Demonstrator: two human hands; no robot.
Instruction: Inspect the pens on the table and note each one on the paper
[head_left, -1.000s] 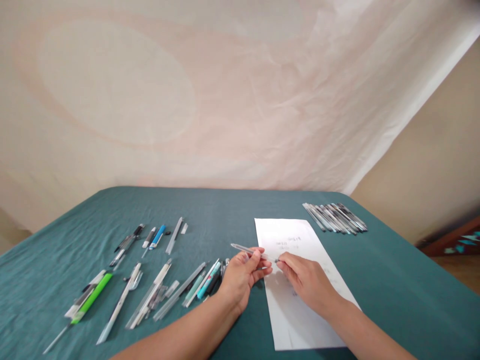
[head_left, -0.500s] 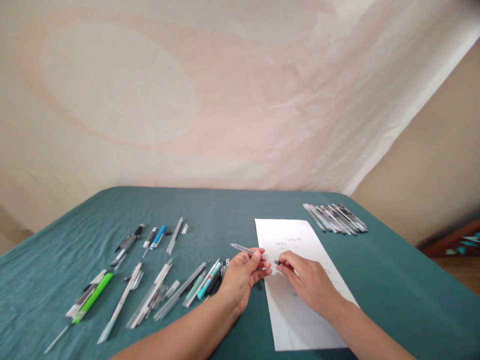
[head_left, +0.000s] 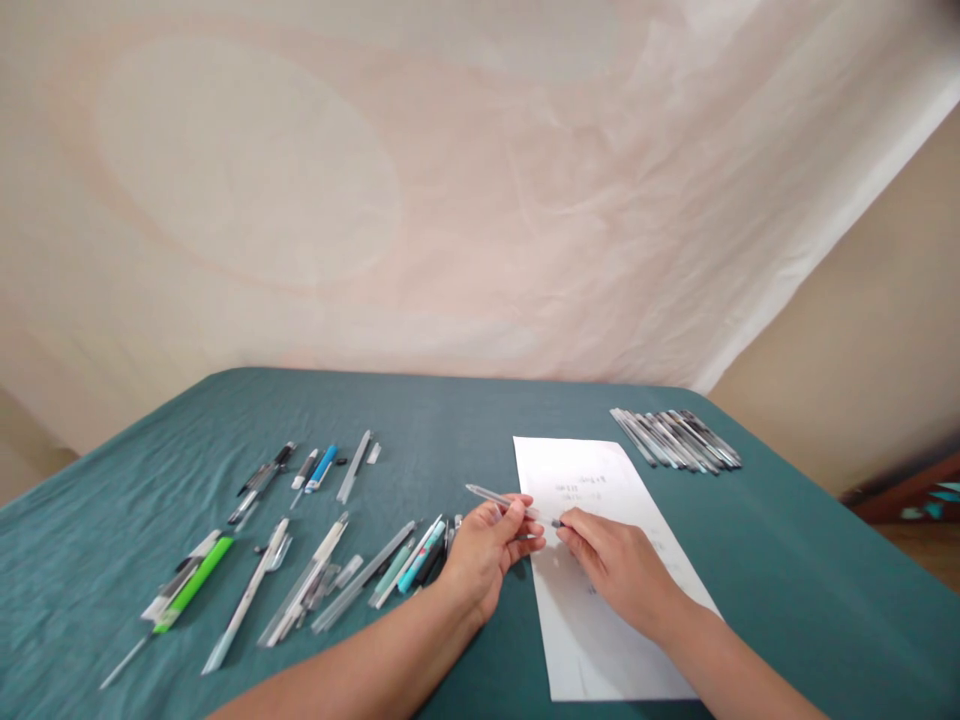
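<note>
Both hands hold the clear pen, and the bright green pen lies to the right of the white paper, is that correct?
Not quite: in the head view, the bright green pen lies to the left of the white paper. The rest is right: the left hand and right hand both hold the clear pen.

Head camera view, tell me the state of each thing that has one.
Left hand: closed on the clear pen.
Right hand: fingertips closed at the pen's dark end.
Clear pen: held between both hands.
Paper: flat, marked with writing.
Pen row: lying side by side.
Green pen: lying down.
Cloth: spread, creased at left.
</note>
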